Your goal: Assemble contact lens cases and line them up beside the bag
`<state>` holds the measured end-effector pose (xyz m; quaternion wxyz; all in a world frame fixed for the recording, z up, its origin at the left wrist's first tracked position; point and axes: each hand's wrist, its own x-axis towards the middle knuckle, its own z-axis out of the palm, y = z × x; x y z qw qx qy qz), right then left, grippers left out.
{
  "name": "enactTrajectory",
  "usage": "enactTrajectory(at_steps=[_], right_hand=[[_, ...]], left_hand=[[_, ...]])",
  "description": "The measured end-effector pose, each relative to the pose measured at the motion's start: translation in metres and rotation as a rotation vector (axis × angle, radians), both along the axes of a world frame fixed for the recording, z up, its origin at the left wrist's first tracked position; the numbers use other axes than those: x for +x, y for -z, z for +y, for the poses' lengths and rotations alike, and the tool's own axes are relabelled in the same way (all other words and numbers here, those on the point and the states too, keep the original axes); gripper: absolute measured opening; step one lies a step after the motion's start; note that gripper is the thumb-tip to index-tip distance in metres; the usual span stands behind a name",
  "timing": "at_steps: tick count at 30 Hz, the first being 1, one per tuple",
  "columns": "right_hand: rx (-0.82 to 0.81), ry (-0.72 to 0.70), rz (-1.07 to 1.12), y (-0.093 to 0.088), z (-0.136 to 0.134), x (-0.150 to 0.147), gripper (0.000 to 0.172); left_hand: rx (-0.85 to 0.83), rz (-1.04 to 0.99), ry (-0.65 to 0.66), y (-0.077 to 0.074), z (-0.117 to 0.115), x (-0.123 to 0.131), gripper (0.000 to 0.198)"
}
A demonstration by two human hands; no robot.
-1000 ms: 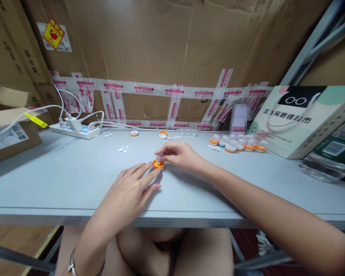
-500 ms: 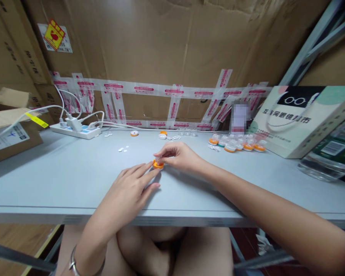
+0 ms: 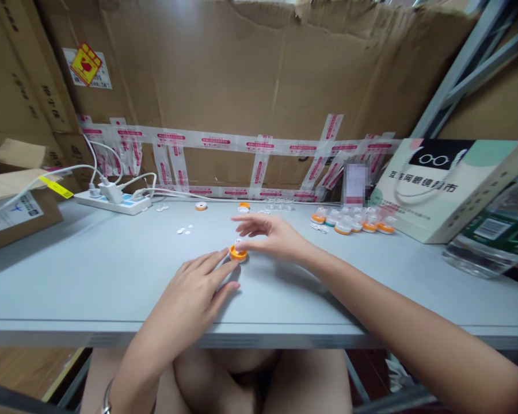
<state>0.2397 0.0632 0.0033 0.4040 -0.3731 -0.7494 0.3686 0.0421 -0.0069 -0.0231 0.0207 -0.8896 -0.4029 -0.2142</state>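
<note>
A small round orange-rimmed part (image 3: 238, 255) lies on the grey table (image 3: 112, 270), with a small clear and white piece (image 3: 239, 244) at its middle. My left hand (image 3: 201, 279) rests flat with fingers stretched out, two fingertips touching the near left side of the orange part. Over the far right side of it hovers my right hand (image 3: 270, 236), fingers spread and nothing seen between them. Its thumb is close to the clear piece; whether they touch I cannot tell.
Several clear-topped orange pieces (image 3: 343, 224) cluster at the back right, by a paper bag (image 3: 427, 201) and a large bottle (image 3: 486, 236). Small white discs (image 3: 181, 230) lie left of centre. A power strip (image 3: 112, 201) and a large cardboard box (image 3: 224, 69) stand behind.
My right fingers have opened and lifted off the clear piece at the orange part's middle. My left hand stays against the part. The view has tilted up slightly.
</note>
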Motion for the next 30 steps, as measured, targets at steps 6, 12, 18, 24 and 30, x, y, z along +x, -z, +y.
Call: enactTrajectory(at_steps=[6,12,18,24,30], right_hand=[[0.216,0.629,-0.155,-0.022,0.045,0.058,0.027],[0.083,0.83,-0.405,-0.006,0.11,0.106,0.032],[0.007,0.843,-0.531,0.015,0.134,0.1,0.033],[0.161,0.887,-0.516,-0.007,0.107,0.091,0.03],[0.205,0.34,-0.149,-0.039,0.031,0.038,0.029]], left_hand=[[0.008,-0.024,-0.013,0.0,-0.001,0.0,0.036],[-0.006,-0.021,-0.014,0.0,-0.003,-0.001,0.035],[-0.011,-0.018,-0.02,0.0,-0.003,0.0,0.037],[0.0,-0.041,-0.011,0.001,-0.003,-0.001,0.036],[0.023,-0.073,-0.003,0.001,-0.002,0.0,0.036]])
